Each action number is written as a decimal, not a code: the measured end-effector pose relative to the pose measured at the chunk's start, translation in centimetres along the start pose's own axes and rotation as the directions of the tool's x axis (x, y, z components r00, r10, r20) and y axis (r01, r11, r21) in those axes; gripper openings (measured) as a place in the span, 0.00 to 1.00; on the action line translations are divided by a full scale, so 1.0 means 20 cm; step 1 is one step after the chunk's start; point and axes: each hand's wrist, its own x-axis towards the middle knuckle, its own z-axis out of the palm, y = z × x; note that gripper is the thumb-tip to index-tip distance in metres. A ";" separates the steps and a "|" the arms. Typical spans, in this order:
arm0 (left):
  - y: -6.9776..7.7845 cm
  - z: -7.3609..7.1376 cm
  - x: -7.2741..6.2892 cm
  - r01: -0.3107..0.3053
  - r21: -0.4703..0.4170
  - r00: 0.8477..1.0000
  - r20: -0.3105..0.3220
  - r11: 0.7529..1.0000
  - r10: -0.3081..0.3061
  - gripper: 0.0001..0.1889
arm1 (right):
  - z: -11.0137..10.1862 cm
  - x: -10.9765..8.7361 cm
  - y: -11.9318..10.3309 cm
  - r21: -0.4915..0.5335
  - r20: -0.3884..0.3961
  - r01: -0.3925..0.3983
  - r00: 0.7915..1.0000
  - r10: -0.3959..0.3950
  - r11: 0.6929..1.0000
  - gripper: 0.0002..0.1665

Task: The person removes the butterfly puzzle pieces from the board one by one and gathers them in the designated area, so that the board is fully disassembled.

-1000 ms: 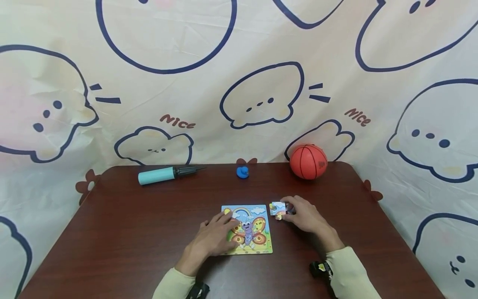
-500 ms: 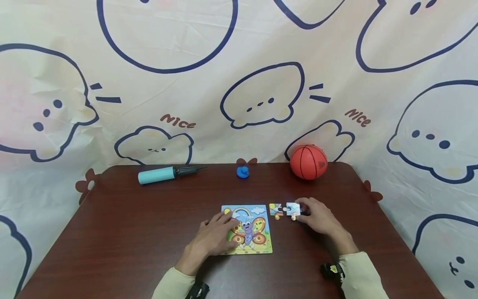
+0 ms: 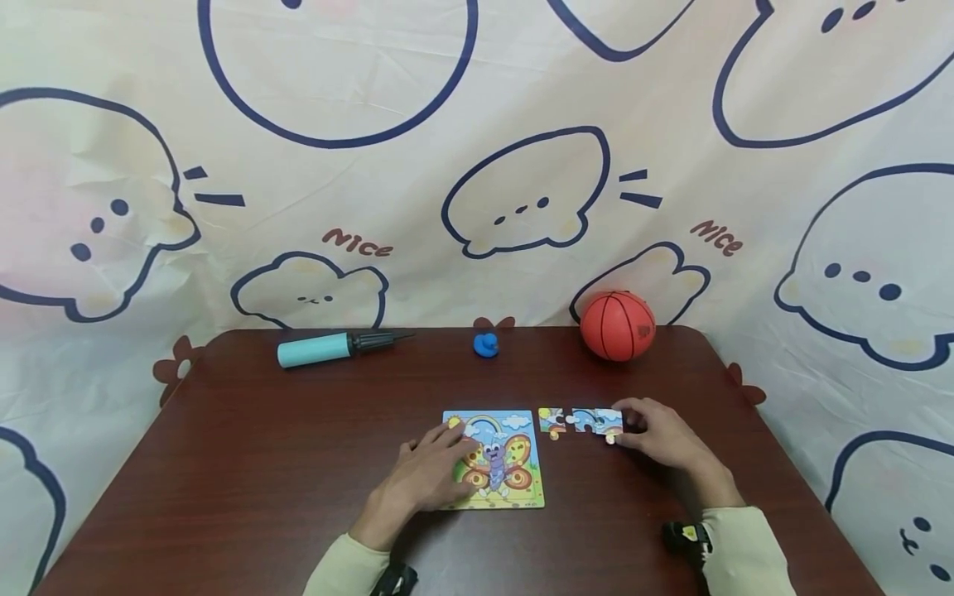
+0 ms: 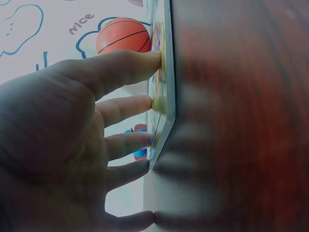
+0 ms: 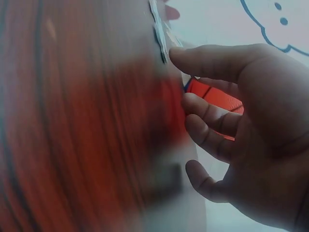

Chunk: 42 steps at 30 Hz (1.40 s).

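A square butterfly jigsaw puzzle point(image 3: 516, 472) lies on the table, with my left hand point(image 3: 425, 472) resting on its left side. The left wrist view shows that hand's fingers point(image 4: 125, 108) spread, the thumb and several tips on the board point(image 4: 166, 92). Right of the board, loose jigsaw pieces form a short row: a yellow-and-blue piece point(image 3: 551, 420), then a sky-blue piece point(image 3: 582, 420). My right hand point(image 3: 663, 432) pinches the rightmost jigsaw piece point(image 3: 609, 420) by its right side. That piece overlaps or touches its neighbour; I cannot tell which. In the right wrist view the thumb point(image 5: 207, 60) meets the piece's edge.
Along the back of the brown table point(image 3: 261, 463) lie a light-blue hand pump point(image 3: 316, 350), a small blue rubber duck point(image 3: 486, 345) and a red basketball point(image 3: 618, 325). A cartoon-printed cloth point(image 3: 402, 190) hangs behind the table.
My right hand has moved right along the row with jigsaw pieces; the yellow-and-blue piece, then the sky-blue one, have been left on the table. The left hand has stayed on the board.
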 end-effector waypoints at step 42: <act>-0.02 0.01 0.01 0.023 -0.065 0.993 -0.113 0.998 -0.030 0.25 | -0.01 0.01 -0.04 0.041 -0.012 0.046 0.999 -0.045 0.998 0.28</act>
